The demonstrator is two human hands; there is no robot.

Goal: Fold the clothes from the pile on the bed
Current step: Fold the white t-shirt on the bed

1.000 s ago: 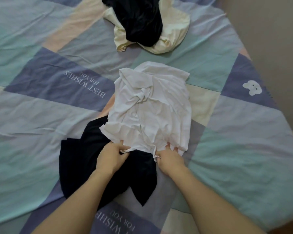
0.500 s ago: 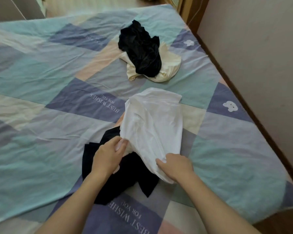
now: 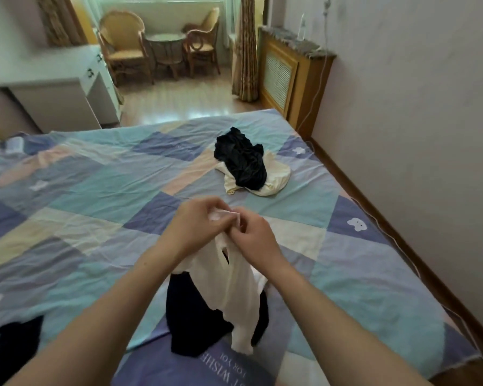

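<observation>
A bed [image 3: 95,190] with a patchwork cover fills the view. At its far side lies the pile [image 3: 248,168], a black garment on a cream one. Nearer, a white garment [image 3: 234,288] hangs above a dark garment [image 3: 193,316]. The left hand [image 3: 195,227] and right hand [image 3: 254,235], close together, pinch its top edge, fingers clamped. Bunched this tightly, it could twist and fold crooked.

Two wicker armchairs [image 3: 123,44] around a small round table [image 3: 166,41], white desk [image 3: 56,79], wooden radiator cover [image 3: 287,71].
</observation>
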